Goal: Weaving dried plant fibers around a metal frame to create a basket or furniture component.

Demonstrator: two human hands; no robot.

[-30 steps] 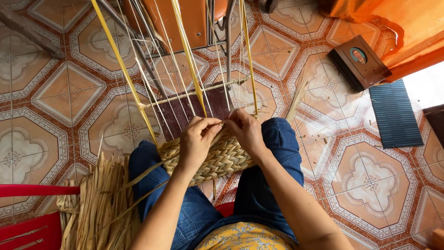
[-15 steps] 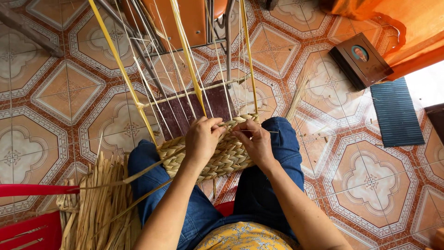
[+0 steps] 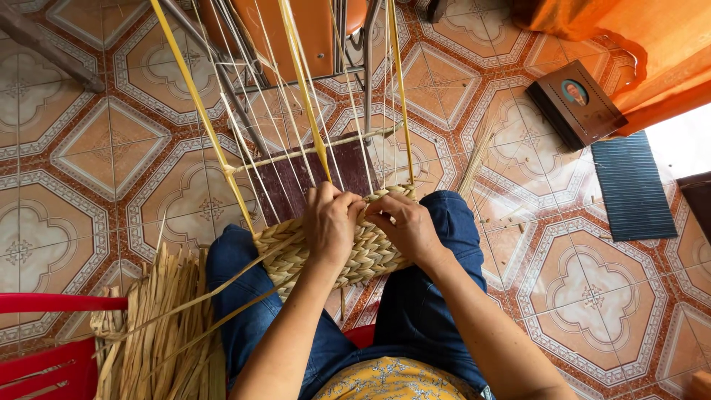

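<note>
While the woven straw mat lay across the person's knees, the left hand was clenched over its upper edge and the right hand pinched a strand just beside it. Yellow strands ran up to the frame. Loose dry straw lay on the tiled floor.

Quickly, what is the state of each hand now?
Left hand: closed, fingers curled on the top edge of the woven straw piece.
Right hand: closed, pinching the same edge.
</note>
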